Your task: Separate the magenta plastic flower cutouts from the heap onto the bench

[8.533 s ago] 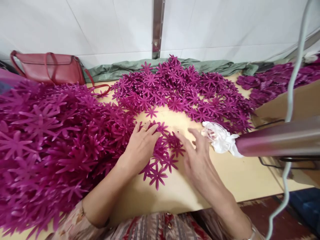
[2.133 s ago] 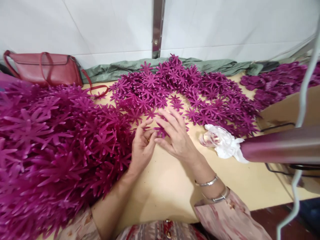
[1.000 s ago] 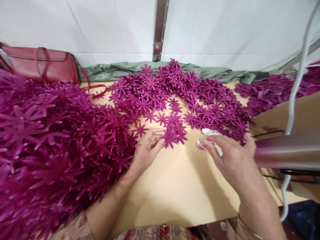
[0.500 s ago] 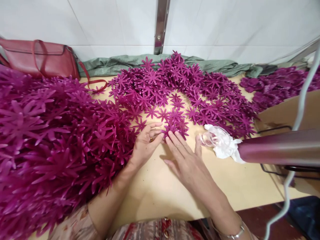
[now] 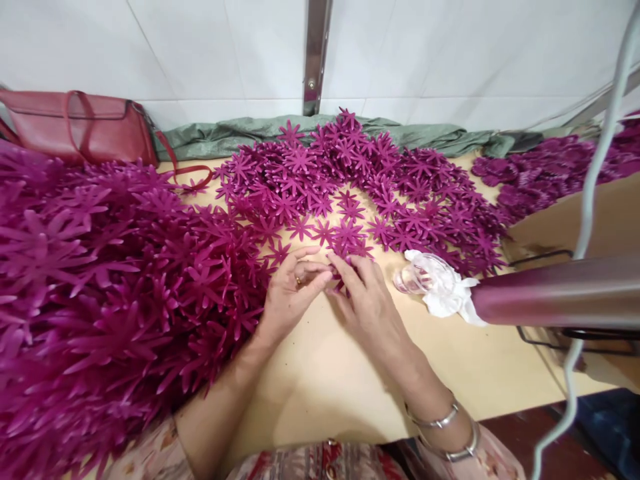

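You get bright, even light from above. Soft shadow under your right hand [image 5: 373, 310] and left hand [image 5: 289, 301] on table [image 5: 325, 393]. Faint sheen on white wall [image 5: 200, 47]. Flower pile [image 5: 75, 280] at left edge stretched, soft. Metal tube [image 5: 560, 293] at right blurred.

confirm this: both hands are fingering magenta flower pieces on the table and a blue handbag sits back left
No. The handbag is red, not blue; the head view shows it back left. The left hand and right hand do finger magenta flower pieces on the table.
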A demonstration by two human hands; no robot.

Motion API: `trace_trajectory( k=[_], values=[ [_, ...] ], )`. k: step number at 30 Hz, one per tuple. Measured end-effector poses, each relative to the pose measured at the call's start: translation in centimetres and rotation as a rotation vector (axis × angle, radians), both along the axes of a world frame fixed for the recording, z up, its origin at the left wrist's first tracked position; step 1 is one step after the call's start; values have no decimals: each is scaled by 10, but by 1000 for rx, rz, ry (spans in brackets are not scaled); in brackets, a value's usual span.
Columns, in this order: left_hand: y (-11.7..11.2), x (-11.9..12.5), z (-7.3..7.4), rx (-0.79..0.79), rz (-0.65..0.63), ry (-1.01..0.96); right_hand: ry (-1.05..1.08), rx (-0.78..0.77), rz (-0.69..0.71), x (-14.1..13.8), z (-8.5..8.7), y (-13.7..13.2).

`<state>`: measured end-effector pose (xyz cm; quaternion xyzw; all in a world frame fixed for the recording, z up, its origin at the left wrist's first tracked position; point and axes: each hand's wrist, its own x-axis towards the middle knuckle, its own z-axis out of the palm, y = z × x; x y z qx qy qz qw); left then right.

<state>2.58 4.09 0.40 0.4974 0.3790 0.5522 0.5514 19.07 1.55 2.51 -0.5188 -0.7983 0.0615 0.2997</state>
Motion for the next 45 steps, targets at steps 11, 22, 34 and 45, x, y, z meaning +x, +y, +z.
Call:
trace_trajectory(
  k=[11, 22, 34, 45],
  values=[
    [1, -3, 7, -40, 185, -13, 645, -247, -23, 8, -3, 5],
    [1, -4, 5, -57, 182, -33, 1056, -429, -188, 0, -5, 1],
    [1, -4, 4, -62, 177, -38, 1322, -618, 78, 7, -5, 9],
    [-1, -4, 5, -66, 152, -16, 1613, -719, 5, 5, -8, 13]
  ],
)
